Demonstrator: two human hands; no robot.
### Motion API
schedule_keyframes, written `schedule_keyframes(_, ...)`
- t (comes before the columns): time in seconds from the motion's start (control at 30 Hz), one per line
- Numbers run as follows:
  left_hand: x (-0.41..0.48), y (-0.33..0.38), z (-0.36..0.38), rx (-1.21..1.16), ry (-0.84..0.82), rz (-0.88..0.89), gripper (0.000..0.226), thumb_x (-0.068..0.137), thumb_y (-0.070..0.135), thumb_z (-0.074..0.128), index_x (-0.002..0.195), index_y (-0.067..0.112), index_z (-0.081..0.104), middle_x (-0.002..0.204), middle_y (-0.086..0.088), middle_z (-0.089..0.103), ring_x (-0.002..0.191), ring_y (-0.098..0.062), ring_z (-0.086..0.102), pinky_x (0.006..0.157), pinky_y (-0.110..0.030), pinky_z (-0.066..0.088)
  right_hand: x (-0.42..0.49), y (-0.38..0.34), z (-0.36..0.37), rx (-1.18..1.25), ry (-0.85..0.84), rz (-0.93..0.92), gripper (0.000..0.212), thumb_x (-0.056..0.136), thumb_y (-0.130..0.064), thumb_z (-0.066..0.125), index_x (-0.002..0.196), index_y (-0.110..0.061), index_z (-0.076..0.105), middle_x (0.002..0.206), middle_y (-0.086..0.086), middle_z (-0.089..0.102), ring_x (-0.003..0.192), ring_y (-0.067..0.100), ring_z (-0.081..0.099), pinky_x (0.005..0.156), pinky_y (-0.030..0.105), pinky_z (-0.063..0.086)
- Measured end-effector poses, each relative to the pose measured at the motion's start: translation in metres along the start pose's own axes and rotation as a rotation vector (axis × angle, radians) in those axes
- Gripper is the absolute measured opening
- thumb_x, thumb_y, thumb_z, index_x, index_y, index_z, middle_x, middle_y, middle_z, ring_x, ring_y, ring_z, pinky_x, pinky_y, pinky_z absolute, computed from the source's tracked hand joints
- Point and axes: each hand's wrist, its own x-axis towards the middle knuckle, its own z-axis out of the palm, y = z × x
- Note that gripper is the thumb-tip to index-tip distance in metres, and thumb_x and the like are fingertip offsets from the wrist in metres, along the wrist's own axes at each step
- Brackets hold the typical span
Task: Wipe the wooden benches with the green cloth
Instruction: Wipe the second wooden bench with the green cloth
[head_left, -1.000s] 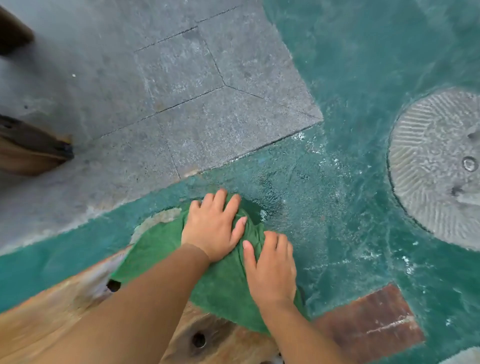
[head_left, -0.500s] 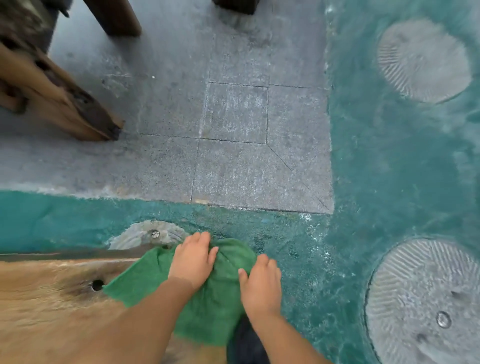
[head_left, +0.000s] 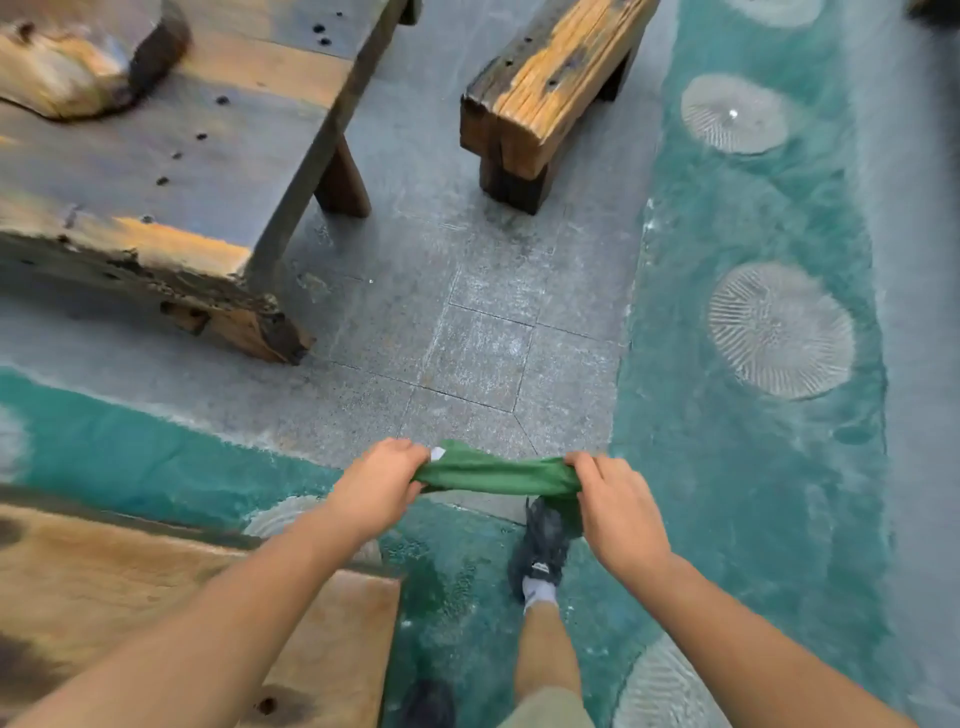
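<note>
The green cloth (head_left: 493, 474) is stretched in the air between my two hands, above the ground and off any bench. My left hand (head_left: 376, 486) grips its left end and my right hand (head_left: 615, 506) grips its right end. A wooden bench (head_left: 156, 587) lies at the lower left, under my left forearm. A thick wooden bench (head_left: 550, 78) stands at the top centre, and a wide wooden table (head_left: 171, 156) fills the upper left.
Grey stone paving (head_left: 467, 322) runs between the benches. Teal ground (head_left: 727, 467) with round ribbed stone discs (head_left: 779, 327) lies to the right. My dark shoe (head_left: 540, 545) stands below the cloth. A log piece (head_left: 78, 67) rests on the table.
The cloth has come off the lower-left bench, where both hands pressed it flat. Now it hangs stretched between my hands. The view has lifted, showing the far bench and table.
</note>
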Motion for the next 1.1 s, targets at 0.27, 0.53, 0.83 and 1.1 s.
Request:
schedule_keyframes(0.27,0.081,0.078,-0.139,0.146,0.213,-0.126,0.009,0.082,0.022,0.063,0.085,0.016,0.056,0.088,-0.002,0.056,0.093,-0.026,0.056,0.074,-0.040,0.049,0.100,0.078,-0.144,0.159,0.143,0.064,0.008,0.092,-0.016,0.057,0.097,-0.015,0.062,0.088,0.000,0.051,0.091,0.028,0.053,0.069,0.035,0.037)
schedule_keyframes(0.53,0.175,0.104,-0.242,0.160,0.385,-0.311,0.030,0.078,0.028,0.070,0.065,0.017,0.045,0.078,0.001,0.042,0.089,-0.026,0.055,0.070,-0.038,0.046,0.222,0.122,-0.244,0.082,0.227,0.029,0.016,0.090,-0.029,0.061,0.082,-0.015,0.061,0.082,-0.003,0.042,0.087,0.023,0.049,0.066,0.032,0.032)
schedule_keyframes(0.83,0.322,0.065,-0.344,-0.048,0.462,-0.281,0.036,0.075,0.025,0.077,0.062,0.020,0.043,0.081,0.001,0.045,0.073,-0.016,0.048,0.063,-0.031,0.037,0.391,0.143,-0.314,0.188,0.213,0.090,0.037,0.073,-0.023,0.073,0.064,-0.022,0.037,0.077,-0.005,0.043,0.080,0.024,0.046,0.064,0.036,0.032)
schedule_keyframes(1.1,0.475,0.007,-0.425,-0.200,0.263,-0.161,0.035,0.074,0.020,0.075,0.063,0.018,0.042,0.075,-0.002,0.057,0.070,-0.020,0.054,0.066,-0.036,0.043,0.546,0.146,-0.344,0.580,0.072,0.318,0.035,0.078,-0.011,0.070,0.066,-0.018,0.037,0.059,-0.003,0.047,0.056,0.015,0.040,0.053,0.033,0.031)
